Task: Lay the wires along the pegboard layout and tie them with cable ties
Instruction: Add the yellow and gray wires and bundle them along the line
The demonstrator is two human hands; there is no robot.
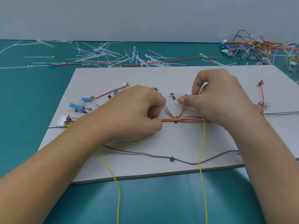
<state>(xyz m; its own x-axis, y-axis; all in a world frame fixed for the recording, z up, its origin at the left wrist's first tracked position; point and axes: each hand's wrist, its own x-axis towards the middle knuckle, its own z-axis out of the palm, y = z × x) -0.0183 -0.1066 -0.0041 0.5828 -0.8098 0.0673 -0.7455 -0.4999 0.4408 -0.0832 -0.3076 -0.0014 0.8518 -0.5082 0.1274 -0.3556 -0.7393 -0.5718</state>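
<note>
Head view. A grey board (178,139) is laid flat on a teal table (32,94); a wire bundle (191,119) of red, white and yellow strands is laid across the middle of the board, its long axis running left to right. At the bundle's left end a white connector (62,121) is seen near the board's left edge, with blue terminals (75,106) fanned out just behind it. The left hand (135,112) is clenched, knuckles up, and the bundle is pinched at its fingertips; the right hand (220,96) is curled, and a yellow wire (180,112) is pinched between thumb and forefinger. This wire branches from the bundle and points up and to the right, away from the viewer; a second yellow strand (202,151) drops from under the right hand, across the board and off its near edge. A grey wire (145,154) is draped left to right across the near part of the board. White cable ties (103,53) are scattered on the table beyond the board, with a loose red wire (129,64) lying among them; a tangled wire pile (258,47) is seen at far right.
</note>
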